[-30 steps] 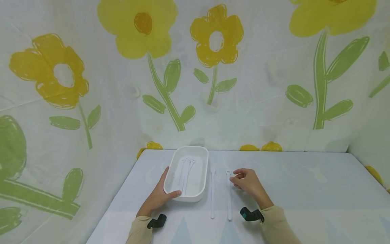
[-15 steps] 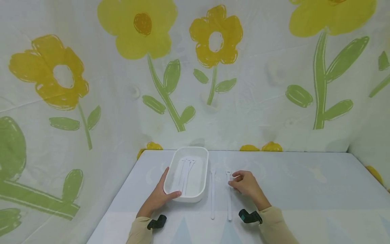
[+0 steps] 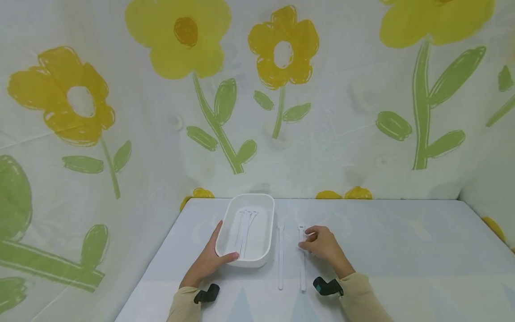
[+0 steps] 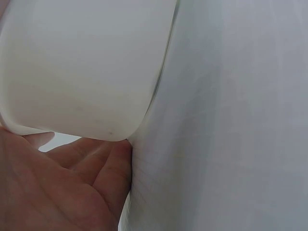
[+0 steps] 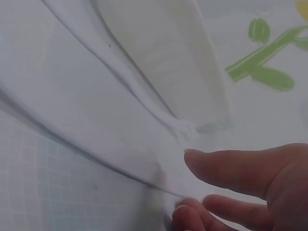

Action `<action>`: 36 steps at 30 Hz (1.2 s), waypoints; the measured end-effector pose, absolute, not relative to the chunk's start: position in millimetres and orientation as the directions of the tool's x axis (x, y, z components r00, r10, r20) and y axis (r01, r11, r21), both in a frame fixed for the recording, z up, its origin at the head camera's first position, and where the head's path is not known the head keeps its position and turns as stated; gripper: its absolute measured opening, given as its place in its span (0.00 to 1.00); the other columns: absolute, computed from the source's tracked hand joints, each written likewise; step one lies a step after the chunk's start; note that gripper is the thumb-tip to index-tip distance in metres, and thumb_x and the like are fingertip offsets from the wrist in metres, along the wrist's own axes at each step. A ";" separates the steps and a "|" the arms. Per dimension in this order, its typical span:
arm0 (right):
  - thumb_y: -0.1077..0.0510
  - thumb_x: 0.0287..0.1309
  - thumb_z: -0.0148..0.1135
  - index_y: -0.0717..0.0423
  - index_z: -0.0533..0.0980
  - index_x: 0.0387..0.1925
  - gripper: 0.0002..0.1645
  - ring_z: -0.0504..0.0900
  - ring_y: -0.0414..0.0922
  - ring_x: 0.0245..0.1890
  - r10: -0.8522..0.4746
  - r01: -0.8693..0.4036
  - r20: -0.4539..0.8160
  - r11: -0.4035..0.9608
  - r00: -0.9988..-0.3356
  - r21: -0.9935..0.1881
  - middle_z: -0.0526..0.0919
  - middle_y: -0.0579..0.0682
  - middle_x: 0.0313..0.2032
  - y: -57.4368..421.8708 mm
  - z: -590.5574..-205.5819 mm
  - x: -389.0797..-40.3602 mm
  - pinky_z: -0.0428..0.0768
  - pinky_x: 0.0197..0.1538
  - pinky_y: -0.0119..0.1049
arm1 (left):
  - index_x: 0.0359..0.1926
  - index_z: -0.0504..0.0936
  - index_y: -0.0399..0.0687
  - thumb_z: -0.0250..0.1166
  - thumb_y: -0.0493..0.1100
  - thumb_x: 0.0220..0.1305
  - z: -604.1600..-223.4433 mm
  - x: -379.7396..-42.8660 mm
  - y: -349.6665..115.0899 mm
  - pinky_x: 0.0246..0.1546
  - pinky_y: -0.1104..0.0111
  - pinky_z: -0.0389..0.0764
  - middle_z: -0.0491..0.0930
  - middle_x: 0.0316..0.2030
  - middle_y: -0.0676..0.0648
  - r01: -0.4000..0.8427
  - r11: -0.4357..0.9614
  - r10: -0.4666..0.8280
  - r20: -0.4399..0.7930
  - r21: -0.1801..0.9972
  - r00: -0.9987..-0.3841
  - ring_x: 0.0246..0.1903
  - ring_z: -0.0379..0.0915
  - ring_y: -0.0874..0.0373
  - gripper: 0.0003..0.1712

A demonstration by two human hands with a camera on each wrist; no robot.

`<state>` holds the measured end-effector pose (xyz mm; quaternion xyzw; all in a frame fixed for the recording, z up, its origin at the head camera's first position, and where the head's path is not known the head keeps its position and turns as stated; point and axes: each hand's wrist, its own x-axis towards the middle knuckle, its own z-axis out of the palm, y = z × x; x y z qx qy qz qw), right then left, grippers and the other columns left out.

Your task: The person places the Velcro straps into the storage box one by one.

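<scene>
On the left, a flowered cloth (image 3: 153, 103) runs down beside the table (image 3: 402, 246) and fills the upper frame behind it. At lower centre-left, the left hand (image 3: 207, 264) grips a white box (image 3: 250, 263), thumb over its near rim, fingers along its side; a few white straps (image 3: 247, 226) lie inside, heads toward the far end. Just right of the box, the middle strap (image 3: 281, 264) lies lengthwise on the table, then the right strap (image 3: 303, 273). Over its upper part is the right hand (image 3: 322, 246), fingers bent, thumb and fingertips apart; contact cannot be told. Tabletop extends rightward to a slanting edge at lower right.
</scene>
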<state>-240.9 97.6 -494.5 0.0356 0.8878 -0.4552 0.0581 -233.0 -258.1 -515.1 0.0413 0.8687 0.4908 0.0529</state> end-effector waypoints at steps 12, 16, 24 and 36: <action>0.56 0.51 0.80 0.65 0.79 0.55 0.32 0.77 0.46 0.32 -0.006 0.078 -0.107 0.647 -0.994 -0.758 0.83 0.52 0.33 89.1 -497.5 -240.6 0.78 0.36 0.36 | 0.84 0.38 0.58 0.81 0.56 0.51 -515.5 -234.1 -259.7 0.75 0.34 0.55 0.43 0.84 0.41 0.020 0.523 0.125 -0.054 0.852 -0.991 0.79 0.50 0.36 0.73; 0.56 0.50 0.81 0.65 0.78 0.56 0.33 0.77 0.46 0.32 -0.005 0.079 -0.110 0.664 -0.994 -0.743 0.82 0.52 0.34 86.2 -497.6 -240.3 0.78 0.35 0.36 | 0.84 0.38 0.59 0.80 0.55 0.51 -515.3 -233.6 -260.4 0.75 0.34 0.56 0.43 0.84 0.41 0.017 0.527 0.122 -0.056 0.850 -0.991 0.79 0.49 0.36 0.73; 0.62 0.48 0.80 0.67 0.78 0.53 0.30 0.75 0.45 0.30 -0.006 0.045 -0.067 0.680 -0.998 -0.732 0.79 0.51 0.29 83.8 -498.6 -239.9 0.74 0.34 0.35 | 0.84 0.39 0.61 0.81 0.56 0.51 -514.7 -233.2 -260.0 0.74 0.34 0.57 0.44 0.84 0.41 0.008 0.524 0.115 -0.062 0.852 -0.991 0.79 0.51 0.37 0.72; 0.67 0.53 0.74 0.68 0.76 0.57 0.29 0.78 0.46 0.30 0.031 0.091 -0.100 0.726 -0.994 -0.681 0.83 0.54 0.32 85.8 -494.2 -236.9 0.79 0.35 0.38 | 0.84 0.38 0.60 0.81 0.55 0.51 -516.0 -233.4 -258.8 0.74 0.34 0.57 0.44 0.84 0.41 0.012 0.521 0.122 -0.061 0.853 -0.991 0.79 0.51 0.36 0.73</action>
